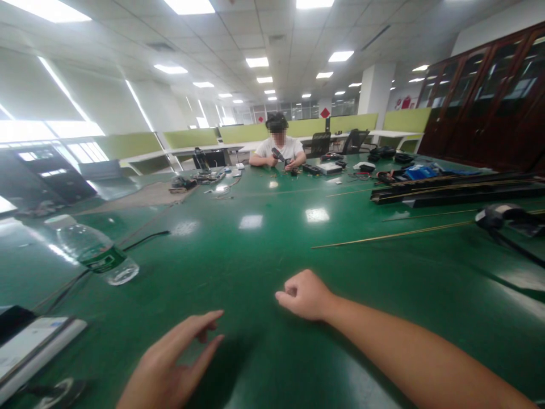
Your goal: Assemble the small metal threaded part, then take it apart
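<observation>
Two bare hands over the green desk (255, 267), neither holding anything. Left hand (170, 363): fingers extended and apart, low in view. Right hand (304, 295): curled into a loose fist, empty; contact with the desk unclear. Water bottle (96, 250) lies on its side, well left of the left hand. Thin brass rod (392, 234) lies beyond the right hand, apart. Another person (279, 150) sits at the far end.

Bright, even overhead light from ceiling panels (189, 5); blown-out windows (51, 129) at left. White square glare patches on glossy green table (255, 267). Soft dark shadow beneath left hand (170, 363). Strong wide-angle bending toward edges; bottle (96, 253) and near corners smeared with blur, far end of room soft and slightly hazy.
</observation>
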The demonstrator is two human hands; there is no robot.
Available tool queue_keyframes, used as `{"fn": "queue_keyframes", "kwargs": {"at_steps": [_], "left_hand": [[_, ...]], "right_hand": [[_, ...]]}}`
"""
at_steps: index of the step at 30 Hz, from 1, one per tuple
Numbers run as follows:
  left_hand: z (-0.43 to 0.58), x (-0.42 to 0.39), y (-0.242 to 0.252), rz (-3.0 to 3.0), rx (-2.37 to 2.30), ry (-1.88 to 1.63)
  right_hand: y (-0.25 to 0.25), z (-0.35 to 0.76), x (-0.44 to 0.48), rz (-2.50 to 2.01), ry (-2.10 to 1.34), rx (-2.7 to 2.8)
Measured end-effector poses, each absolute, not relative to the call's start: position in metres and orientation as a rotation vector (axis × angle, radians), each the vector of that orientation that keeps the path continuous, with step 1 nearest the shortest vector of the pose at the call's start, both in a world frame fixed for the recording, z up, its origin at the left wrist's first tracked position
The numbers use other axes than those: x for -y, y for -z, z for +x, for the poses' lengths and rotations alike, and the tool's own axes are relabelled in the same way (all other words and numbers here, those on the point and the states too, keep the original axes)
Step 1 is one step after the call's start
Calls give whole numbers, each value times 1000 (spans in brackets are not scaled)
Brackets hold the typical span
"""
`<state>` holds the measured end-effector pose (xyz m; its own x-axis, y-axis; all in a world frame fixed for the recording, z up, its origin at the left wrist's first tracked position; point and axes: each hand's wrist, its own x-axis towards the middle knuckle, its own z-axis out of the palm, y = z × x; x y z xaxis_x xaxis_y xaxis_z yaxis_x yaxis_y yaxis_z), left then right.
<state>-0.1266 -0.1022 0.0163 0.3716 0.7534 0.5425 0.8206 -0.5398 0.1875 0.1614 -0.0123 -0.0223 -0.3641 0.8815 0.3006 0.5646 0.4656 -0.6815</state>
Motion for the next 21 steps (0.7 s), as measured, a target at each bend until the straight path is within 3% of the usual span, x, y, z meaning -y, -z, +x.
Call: {"fn": "queue_keyframes", "kwargs": {"at_steps": [6,13,21], "left_hand": [[-37,64,-19,-2920,1266,553],[-18,51,-8,-2944,1143,890],[-17,68,-8,-2905,1305,1064]], "right_hand": [[23,163,15,-1018,-771,2114],[25,164,11,-880,-965,2089],[24,162,16,-842,-1141,2105]]}}
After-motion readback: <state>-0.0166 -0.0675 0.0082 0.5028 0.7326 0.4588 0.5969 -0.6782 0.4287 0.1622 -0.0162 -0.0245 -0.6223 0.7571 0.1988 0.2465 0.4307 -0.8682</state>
